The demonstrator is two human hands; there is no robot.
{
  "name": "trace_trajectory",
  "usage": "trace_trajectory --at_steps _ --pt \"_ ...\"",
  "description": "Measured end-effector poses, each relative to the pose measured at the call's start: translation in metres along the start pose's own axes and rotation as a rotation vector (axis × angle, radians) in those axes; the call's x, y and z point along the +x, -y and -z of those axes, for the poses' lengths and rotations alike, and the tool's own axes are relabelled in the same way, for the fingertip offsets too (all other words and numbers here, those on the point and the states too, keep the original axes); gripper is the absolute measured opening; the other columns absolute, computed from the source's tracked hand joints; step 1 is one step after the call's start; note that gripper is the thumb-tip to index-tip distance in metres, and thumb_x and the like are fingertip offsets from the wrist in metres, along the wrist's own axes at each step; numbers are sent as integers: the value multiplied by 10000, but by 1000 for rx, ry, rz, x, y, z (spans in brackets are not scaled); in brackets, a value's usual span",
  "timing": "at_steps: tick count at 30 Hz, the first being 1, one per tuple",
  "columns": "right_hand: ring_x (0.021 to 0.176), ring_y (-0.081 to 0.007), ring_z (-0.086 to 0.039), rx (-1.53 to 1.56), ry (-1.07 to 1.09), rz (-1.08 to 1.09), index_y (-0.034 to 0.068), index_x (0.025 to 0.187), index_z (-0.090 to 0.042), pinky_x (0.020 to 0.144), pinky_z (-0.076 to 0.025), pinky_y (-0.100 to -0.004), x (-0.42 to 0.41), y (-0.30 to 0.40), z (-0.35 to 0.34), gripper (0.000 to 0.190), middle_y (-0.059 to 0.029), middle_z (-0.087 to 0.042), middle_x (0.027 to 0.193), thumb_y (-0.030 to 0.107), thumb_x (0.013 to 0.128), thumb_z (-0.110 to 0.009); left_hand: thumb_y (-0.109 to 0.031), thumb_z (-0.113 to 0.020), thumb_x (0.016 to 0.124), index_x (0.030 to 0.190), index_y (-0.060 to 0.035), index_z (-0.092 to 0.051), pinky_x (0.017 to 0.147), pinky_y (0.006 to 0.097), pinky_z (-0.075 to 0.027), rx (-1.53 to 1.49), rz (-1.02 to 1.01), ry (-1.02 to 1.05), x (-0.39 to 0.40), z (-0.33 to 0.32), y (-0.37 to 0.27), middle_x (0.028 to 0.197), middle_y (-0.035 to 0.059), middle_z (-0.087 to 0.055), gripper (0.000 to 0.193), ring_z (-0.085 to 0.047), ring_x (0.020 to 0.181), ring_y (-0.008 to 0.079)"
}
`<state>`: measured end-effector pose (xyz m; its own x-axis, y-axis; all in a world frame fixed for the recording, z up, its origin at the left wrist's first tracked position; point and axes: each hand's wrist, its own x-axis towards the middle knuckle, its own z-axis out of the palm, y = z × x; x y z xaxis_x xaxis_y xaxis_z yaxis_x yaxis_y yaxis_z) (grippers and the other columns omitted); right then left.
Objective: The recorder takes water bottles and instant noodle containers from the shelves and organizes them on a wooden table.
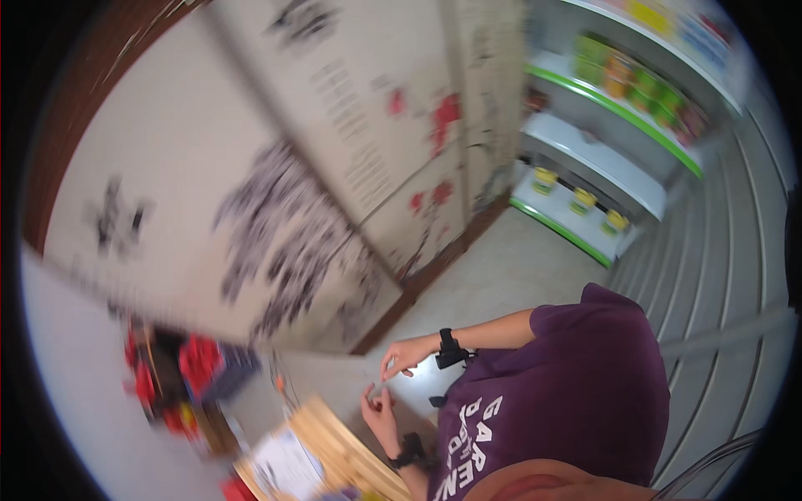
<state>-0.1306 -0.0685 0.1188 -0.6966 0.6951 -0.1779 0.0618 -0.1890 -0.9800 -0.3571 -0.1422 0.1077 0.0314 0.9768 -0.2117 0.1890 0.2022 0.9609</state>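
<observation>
My right hand (408, 357) is held out in front of the purple shirt (564, 376), its fingers bent and slightly spread. Just below it in the picture is my left hand (380, 410), with thumb and fingers apart. The fingertips of both hands come close together, and blur hides whether they touch. No held thing can be made out in either hand. Each wrist wears a black strap with a small device, the right one (449, 349) seen more clearly than the left one (410, 449). Beside my left hand stands a light wooden table (338, 432) bearing a white printed sheet (288, 466).
Tall panels (351, 125) with ink-style paintings rise ahead. White shelves with green edges (614, 113) hold several packaged goods and yellow-lidded tubs (583, 201). Red and dark items (182, 376) are piled by the wall. A cable (281, 382) lies near the table on the pale floor (507, 263).
</observation>
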Motion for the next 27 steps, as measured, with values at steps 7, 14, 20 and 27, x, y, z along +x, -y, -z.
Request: trace_trajectory --at_steps 7,14,20,27 --pt "589 -47 -454 67 -468 83 78 1113 -716 542 -391 -234 -177 -29 121 302 36 -693 956 331 969 -639 -258 -743 865 1282 -109 -606 701 409 -519 754 -572 750 41 -185 -80 835 98 -697 463 -674 768 272" --pt "592 -18 -326 62 -908 205 93 1126 -678 537 -279 -241 -292 -42 145 298 115 -376 644 284 909 -747 -189 -705 895 1115 -96 -709 608 357 -500 540 -706 866 53 -303 -118 786 104 -700 239 -654 633 244" --pt "636 -26 -385 278 -1262 191 100 1130 -656 581 -328 -232 -369 -90 125 250 96 -417 678 223 926 -732 -124 -678 900 1130 -89 -706 706 357 -531 532 -747 1214 70 -381 -126 860 143 -707 234 -692 755 264" --pt "686 -21 -485 527 -1513 195 107 1119 -656 619 -389 -215 -415 -99 155 203 79 -537 739 214 951 -693 -97 -670 898 1139 -105 -695 708 364 -534 494 -784 1426 111 -455 -143 880 127 -706 243 -695 793 278"
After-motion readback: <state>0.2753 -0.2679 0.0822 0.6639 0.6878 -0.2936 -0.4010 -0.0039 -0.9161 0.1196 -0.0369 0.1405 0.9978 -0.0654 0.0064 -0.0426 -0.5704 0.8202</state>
